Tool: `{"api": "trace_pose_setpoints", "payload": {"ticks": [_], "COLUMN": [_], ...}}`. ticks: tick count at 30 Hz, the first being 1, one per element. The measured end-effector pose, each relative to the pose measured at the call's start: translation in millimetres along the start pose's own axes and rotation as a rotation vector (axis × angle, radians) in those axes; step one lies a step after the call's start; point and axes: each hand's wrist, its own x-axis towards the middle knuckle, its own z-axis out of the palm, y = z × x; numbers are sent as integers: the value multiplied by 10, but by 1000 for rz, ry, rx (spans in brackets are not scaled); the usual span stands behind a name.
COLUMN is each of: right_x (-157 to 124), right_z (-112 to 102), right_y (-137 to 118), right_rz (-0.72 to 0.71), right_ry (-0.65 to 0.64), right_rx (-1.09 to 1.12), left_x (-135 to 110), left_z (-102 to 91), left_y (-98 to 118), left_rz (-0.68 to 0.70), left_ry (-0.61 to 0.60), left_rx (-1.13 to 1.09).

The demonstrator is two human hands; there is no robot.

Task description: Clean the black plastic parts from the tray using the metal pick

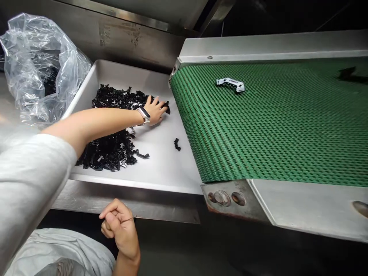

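Observation:
My left hand [155,109], with a smart watch on the wrist, reaches across a steel tray [166,172]. Its fingers lie spread on the far end of a pile of small black plastic parts [110,147]; I see nothing gripped. My right hand [119,226] hangs below the tray's front edge, closed in a pinch on a thin metal wire [130,218] that points to the right. One loose black part [177,144] lies alone near the belt's edge.
A green mesh conveyor belt [273,122] runs to the right of the tray, carrying a white plastic part [231,84] and a dark part [347,73] farther back. At the far left sits a clear plastic bag [37,65] with black parts in it.

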Motion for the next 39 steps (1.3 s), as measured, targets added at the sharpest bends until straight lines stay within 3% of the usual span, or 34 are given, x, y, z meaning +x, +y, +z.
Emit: {"api": "trace_pose_setpoints", "payload": {"ticks": [2, 5, 9, 11, 14, 17, 21, 24, 26, 29, 34, 39], "right_x": [-7, -8, -4, -6, -17, -29, -32, -28, -27, -34, -54, -29], "right_z": [1, -14, -41, -54, -71, -70, -32, -10, -13, -44, -114, -97], "right_y": [7, 17, 22, 31, 57, 73, 51, 30, 29, 51, 102, 52], "right_rz": [-3, -3, -11, -12, 0, 21, 38, 46, 55, 68, 67, 42], "right_ry": [10, -8, -35, -43, -41, -32, 1, 27, 26, 12, -16, -41], "right_rx": [-13, -10, 31, 54, 76, 84, 57, 16, 1, 7, 19, -3], "left_x": [67, -28, -299, -345, -186, 164, 581, 752, 784, 678, 175, -188], "left_z": [114, 188, 121, 58, -12, -7, 143, 303, 377, 377, 125, -101], "left_y": [-106, -371, -747, -826, -716, -394, 36, 127, 38, -289, -942, -1153], "left_rz": [-101, -202, -235, -229, -180, -89, -9, -53, -83, -95, -66, -15], "left_ry": [10, 17, -38, -80, -89, -23, 57, 66, 41, -27, -173, -251], "left_rx": [-5, 6, 57, 79, 86, 56, -24, -67, -80, -64, 30, 82]}}
